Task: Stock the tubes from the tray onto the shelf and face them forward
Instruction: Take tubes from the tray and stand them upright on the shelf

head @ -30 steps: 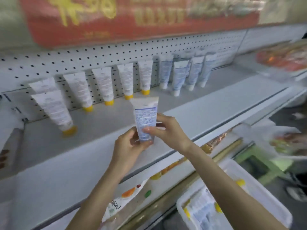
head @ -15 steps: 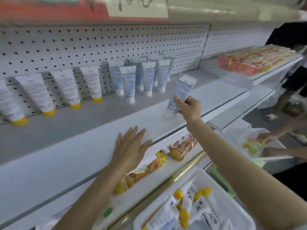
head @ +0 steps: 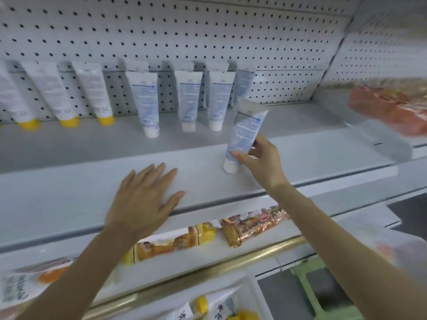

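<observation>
White-capped tube was brought down to the shelf, still pinched by right hand fingers; left hand laid flat, empty. Facing wasn't done yet.

A shop is shown: tubes are lined along a white shelf backed by pegboard, with packaged snacks stocked below.

Right hand pinches tilted white-capped tube, cap down on shelf; left hand flat on shelf.
</observation>
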